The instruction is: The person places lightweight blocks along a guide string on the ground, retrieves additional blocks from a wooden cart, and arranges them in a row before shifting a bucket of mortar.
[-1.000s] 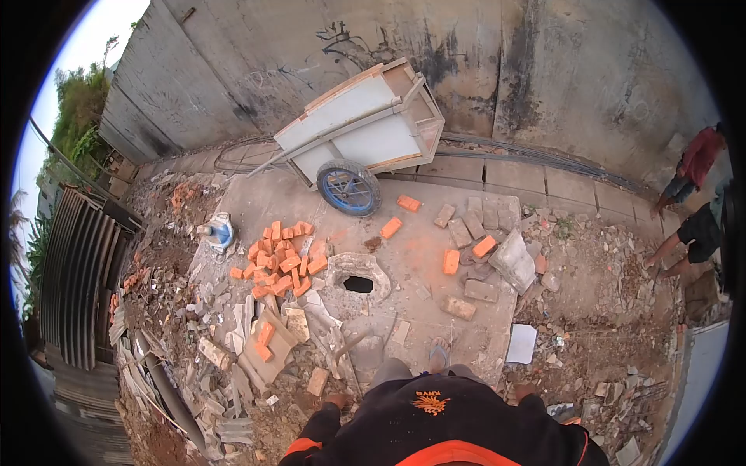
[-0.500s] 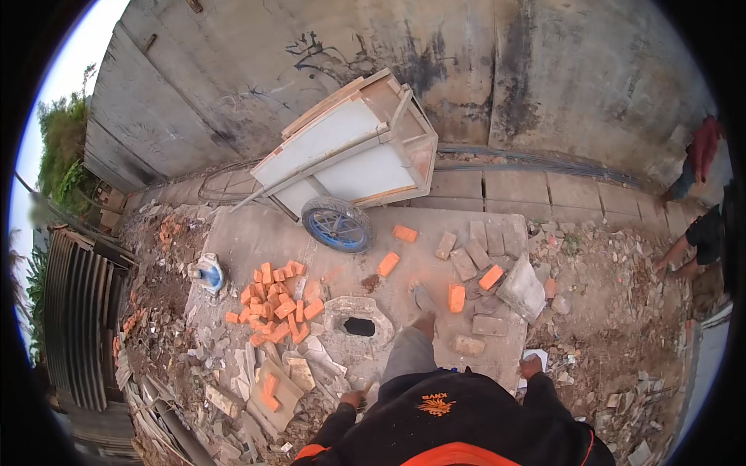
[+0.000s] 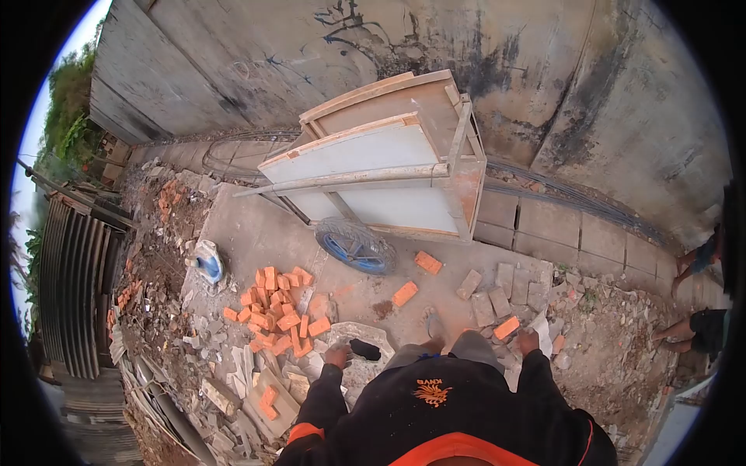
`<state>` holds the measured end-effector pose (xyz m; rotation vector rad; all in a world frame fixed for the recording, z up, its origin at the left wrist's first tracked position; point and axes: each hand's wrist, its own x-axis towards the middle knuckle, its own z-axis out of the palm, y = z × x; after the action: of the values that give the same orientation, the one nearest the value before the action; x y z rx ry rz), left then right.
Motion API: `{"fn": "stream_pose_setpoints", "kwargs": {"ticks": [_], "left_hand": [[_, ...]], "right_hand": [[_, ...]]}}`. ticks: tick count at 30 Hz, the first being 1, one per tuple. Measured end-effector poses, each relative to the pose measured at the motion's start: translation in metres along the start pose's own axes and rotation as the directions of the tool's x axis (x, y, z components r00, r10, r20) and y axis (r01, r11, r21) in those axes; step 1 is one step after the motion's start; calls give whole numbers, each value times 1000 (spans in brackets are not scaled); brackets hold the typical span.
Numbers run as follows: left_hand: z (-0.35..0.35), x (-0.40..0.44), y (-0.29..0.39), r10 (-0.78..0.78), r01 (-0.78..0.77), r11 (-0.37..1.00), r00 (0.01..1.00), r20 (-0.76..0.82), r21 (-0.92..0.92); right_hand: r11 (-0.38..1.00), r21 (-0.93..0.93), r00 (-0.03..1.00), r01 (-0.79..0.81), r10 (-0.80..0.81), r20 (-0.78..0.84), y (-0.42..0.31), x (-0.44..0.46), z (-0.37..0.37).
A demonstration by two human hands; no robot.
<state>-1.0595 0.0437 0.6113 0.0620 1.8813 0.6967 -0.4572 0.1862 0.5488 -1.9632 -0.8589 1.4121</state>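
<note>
My left hand (image 3: 338, 356) hangs low beside the dark hole (image 3: 365, 349) in a concrete slab, its fingers loosely apart with nothing visible in them. On the other side, my right hand (image 3: 528, 342) is closed on what looks like a white sheet (image 3: 542, 328), which stands out beyond the fingers. An orange brick (image 3: 507, 327) lies on the ground just left of that hand. Left of the hole is a heap of orange bricks (image 3: 273, 311). Two more, a brick (image 3: 405, 293) and another brick (image 3: 427, 262), lie apart ahead of my feet.
A wooden cart (image 3: 373, 175) with a blue-rimmed wheel (image 3: 356, 245) stands ahead by the concrete wall (image 3: 256, 85). Grey blocks (image 3: 482, 308) lie right of centre. A blue-and-white basin (image 3: 207, 262) and rubble lie left. Other people's legs (image 3: 676, 334) show at right.
The view has shifted, bringing the cart nearer. Both hands have moved forward: the left is now beside the hole, the right beside an orange brick. The white sheet has moved with the right hand.
</note>
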Motion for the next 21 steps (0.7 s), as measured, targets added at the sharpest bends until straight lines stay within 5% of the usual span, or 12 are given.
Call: {"fn": "stream_pose_setpoints", "kwargs": {"ticks": [1,3,7,16,21], "left_hand": [[-4,8,16,65,-66,997,998,-20,-46],[-13,10,47,143,-148,984,988,-57,-96],[-16,-15,56,102,-134,940,988,-116,-313],[-12,-21,-72,-468,344,786,874,-130,-514],[-22,16,-35,-479,346,790,864,-157,-507]], "right_hand": [[999,22,999,-40,41,-33,-33,17,11],[970,-92,971,227,-232,-53,-30,99,27],[955,-31,955,294,-292,46,-210,99,63],[671,-92,677,735,-722,140,-504,140,173],[548,-96,555,831,-803,218,-630,146,247]]}}
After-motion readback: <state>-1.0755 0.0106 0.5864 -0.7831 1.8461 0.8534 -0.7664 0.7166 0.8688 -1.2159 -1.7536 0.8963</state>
